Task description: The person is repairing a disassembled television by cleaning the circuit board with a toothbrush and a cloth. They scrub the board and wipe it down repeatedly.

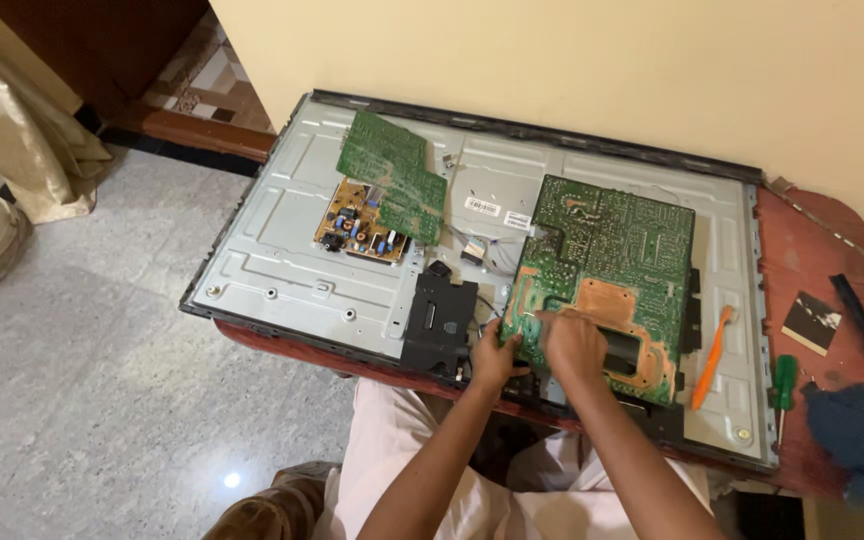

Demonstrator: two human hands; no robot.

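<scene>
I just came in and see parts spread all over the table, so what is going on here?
A person is working with both hands on the opened back of a flat-panel screen lying face down on a red table. The left hand grips the near edge of a large green circuit board, and the right hand rests on top of it. Two smaller boards lie to the left. An orange pry tool and a green-handled screwdriver lie to the right.
</scene>
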